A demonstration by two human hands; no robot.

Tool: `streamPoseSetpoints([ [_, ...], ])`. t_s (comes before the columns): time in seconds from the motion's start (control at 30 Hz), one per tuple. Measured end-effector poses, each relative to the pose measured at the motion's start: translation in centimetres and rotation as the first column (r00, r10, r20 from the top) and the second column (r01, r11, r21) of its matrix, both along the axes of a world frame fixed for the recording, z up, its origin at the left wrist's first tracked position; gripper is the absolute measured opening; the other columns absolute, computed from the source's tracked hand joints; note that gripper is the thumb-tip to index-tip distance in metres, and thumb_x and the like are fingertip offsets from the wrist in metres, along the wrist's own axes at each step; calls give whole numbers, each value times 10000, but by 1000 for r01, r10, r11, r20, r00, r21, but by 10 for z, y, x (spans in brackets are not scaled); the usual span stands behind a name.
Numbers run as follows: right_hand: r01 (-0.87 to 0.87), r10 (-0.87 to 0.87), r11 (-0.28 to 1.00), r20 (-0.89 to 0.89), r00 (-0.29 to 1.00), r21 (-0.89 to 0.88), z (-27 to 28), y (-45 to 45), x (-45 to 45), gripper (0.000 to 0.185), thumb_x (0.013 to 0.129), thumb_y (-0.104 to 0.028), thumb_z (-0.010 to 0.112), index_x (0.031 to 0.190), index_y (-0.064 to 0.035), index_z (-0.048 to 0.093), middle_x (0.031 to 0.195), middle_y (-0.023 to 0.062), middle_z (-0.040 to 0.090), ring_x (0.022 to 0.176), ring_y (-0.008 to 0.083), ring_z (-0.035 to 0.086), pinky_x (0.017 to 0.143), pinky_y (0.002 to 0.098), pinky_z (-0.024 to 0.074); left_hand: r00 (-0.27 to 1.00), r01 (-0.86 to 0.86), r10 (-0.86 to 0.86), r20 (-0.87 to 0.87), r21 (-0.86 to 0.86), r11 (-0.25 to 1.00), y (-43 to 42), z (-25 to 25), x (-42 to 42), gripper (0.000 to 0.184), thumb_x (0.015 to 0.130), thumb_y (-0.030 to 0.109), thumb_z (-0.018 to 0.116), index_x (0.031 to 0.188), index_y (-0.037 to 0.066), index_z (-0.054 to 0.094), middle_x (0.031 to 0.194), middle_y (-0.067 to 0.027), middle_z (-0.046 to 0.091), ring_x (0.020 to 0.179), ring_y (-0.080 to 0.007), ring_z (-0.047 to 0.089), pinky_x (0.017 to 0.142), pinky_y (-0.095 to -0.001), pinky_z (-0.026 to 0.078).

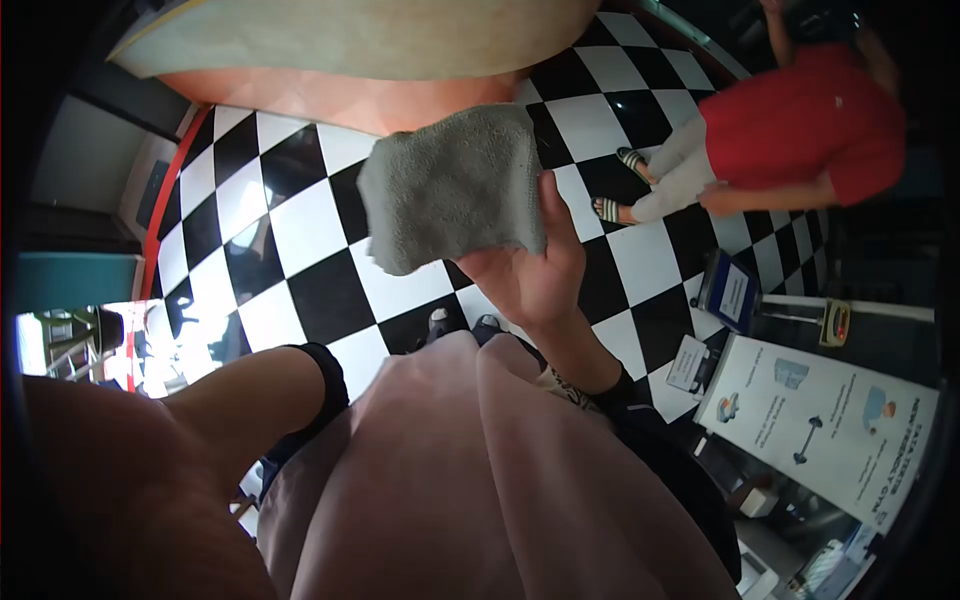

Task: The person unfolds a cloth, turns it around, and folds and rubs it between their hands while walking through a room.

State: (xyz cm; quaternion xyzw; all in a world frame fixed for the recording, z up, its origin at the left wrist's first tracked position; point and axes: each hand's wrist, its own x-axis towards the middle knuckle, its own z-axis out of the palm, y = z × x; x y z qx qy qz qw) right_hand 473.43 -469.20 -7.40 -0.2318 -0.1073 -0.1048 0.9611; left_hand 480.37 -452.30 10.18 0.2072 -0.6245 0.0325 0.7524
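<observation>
My right hand [530, 285] is raised in front of me, palm toward me, shut on a folded grey cloth [450, 190]. The thumb lies along the cloth's right edge, and the fingers are hidden behind it. At the lower left, my left arm bends very close to the camera. My left hand [110, 480] is dark and blurred there, with its fingers out of sight, so what it touches cannot be seen.
A curved counter [350, 45] stands ahead over a black-and-white checkered floor [325, 225]. A person in a red shirt [800, 125] stands at the right. Nearer on that side are a printed sign board [815, 430] and a blue-framed notice [730, 292].
</observation>
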Motion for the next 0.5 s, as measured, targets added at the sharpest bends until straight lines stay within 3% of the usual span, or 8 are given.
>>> streamPoseSetpoints([
  [0.1, 122, -126, 989, -40, 991, -78, 5, -5, -26, 549, 941, -455, 218, 1369, -114, 257, 1370, 95, 333, 1278, 242, 319, 1027, 448, 289, 996, 82, -81, 29, -19, 996, -7, -2, -12, 516, 899, 469, 307, 1315, 167, 351, 1354, -123, 348, 1271, -409, 230, 1009, -647, 141],
  [0.17, 152, -153, 983, 1, 988, 102, 7, -4, -40, 517, 954, -400, 268, 1346, -64, 263, 1325, 110, 381, 1225, 215, 392, 1006, 388, 335, 992, 123, -122, 32, -16, 992, -14, -1, -17, 507, 899, 464, 305, 1311, 173, 355, 1356, -124, 347, 1267, -411, 241, 1002, -662, 135],
  [0.3, 213, -215, 976, 63, 975, 33, 8, -15, -71, 512, 958, -387, 226, 1361, -70, 233, 1360, 122, 332, 1262, 259, 341, 1029, 442, 291, 974, 226, -226, 0, -9, 974, -32, 1, -32, 491, 899, 454, 301, 1305, 184, 363, 1359, -126, 346, 1259, -416, 264, 989, -691, 122],
  [0.4, 227, -228, 974, 92, 969, 20, -2, -19, -79, 499, 959, -381, 225, 1360, -85, 239, 1360, 111, 330, 1267, 251, 332, 1026, 459, 286, 951, 282, -295, -90, -134, 950, -46, -9, -50, 480, 899, 446, 298, 1300, 193, 369, 1361, -128, 345, 1252, -420, 281, 979, -713, 113],
  [0.43, 216, -217, 976, 95, 971, 28, -5, -18, -80, 499, 959, -381, 225, 1360, -85, 239, 1360, 111, 330, 1267, 251, 332, 1026, 459, 286, 973, 154, -192, -131, -253, 955, -47, -20, -56, 476, 899, 443, 297, 1299, 196, 371, 1362, -129, 344, 1250, -422, 287, 976, -721, 110],
  [0.47, 225, -227, 974, 61, 972, 30, -7, -16, -81, 492, 959, -379, 225, 1360, -93, 241, 1353, 104, 336, 1256, 250, 344, 1022, 462, 287, 790, -607, 522, -321, -292, 739, -34, -42, -42, 468, 879, 430, 345, 1300, 227, 361, 1357, -91, 349, 1243, -423, 295, 978, -720, 90],
  [0.5, 233, -233, 972, 20, 972, 34, -8, -12, -84, 485, 959, -376, 224, 1359, -102, 242, 1346, 98, 342, 1245, 249, 356, 1017, 466, 288, 515, -857, 814, -270, -130, 499, -43, -69, -38, 434, 874, 388, 382, 1242, 159, 407, 1307, -101, 391, 1184, -392, 375, 972, -666, 204],
])
